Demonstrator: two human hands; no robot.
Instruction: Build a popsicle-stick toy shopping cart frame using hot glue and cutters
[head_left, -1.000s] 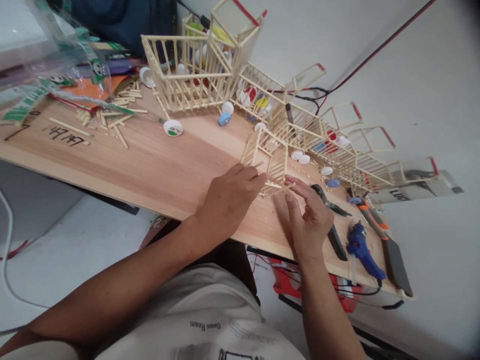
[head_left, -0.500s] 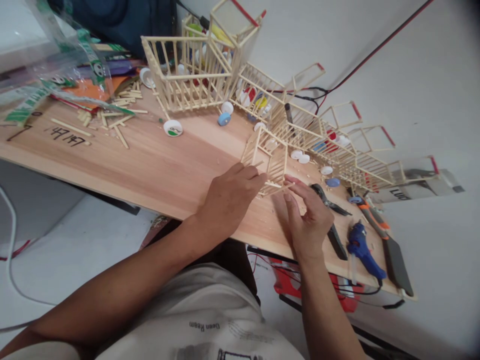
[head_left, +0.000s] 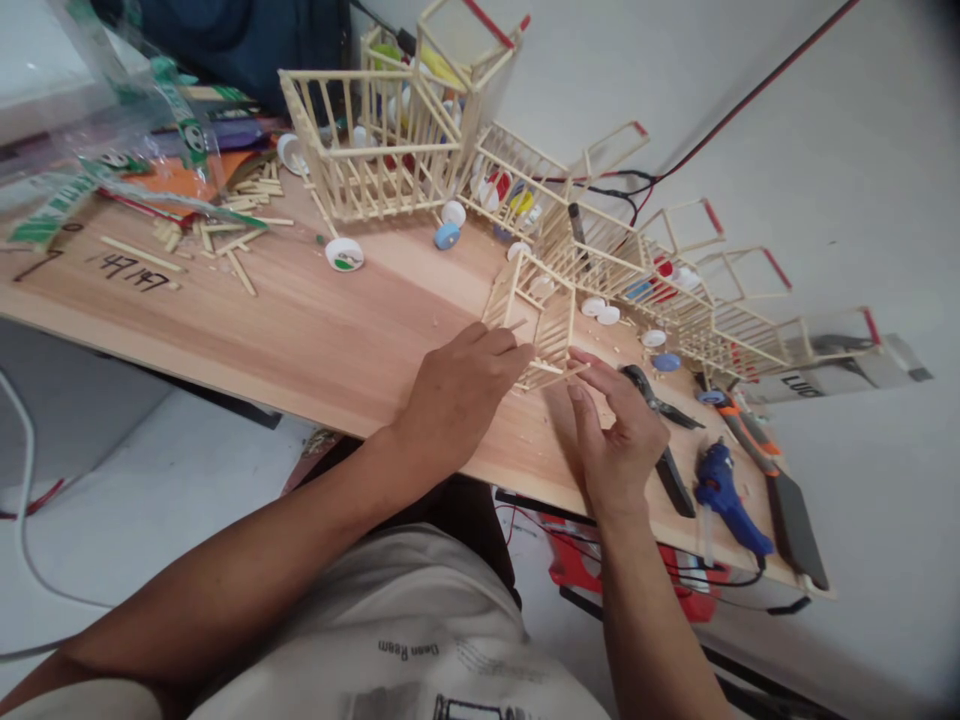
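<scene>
A small frame of thin wooden sticks [head_left: 556, 335], shaped like a cart basket, stands on the wooden table between my two hands. My left hand [head_left: 469, 385] is closed at its near left side, the fingers bent over its edge and partly hiding it. At the near right corner, my right hand [head_left: 619, 425] pinches the end of a stick of the frame between thumb and fingers. Just behind are finished-looking miniature stick carts, among them a large one [head_left: 382, 150] with bottle-cap wheels [head_left: 344, 254].
To the right lie black pliers [head_left: 667, 410], a blue glue gun [head_left: 727, 500], orange-handled pliers [head_left: 750, 435] and a dark phone-like slab [head_left: 796, 530]. Cut sticks [head_left: 244, 240] and plastic packaging [head_left: 165, 140] lie at the left. A wall [head_left: 847, 200] stands behind the carts.
Almost nothing differs. Both hands keep their hold on the stick frame, and the view has shifted very slightly.
</scene>
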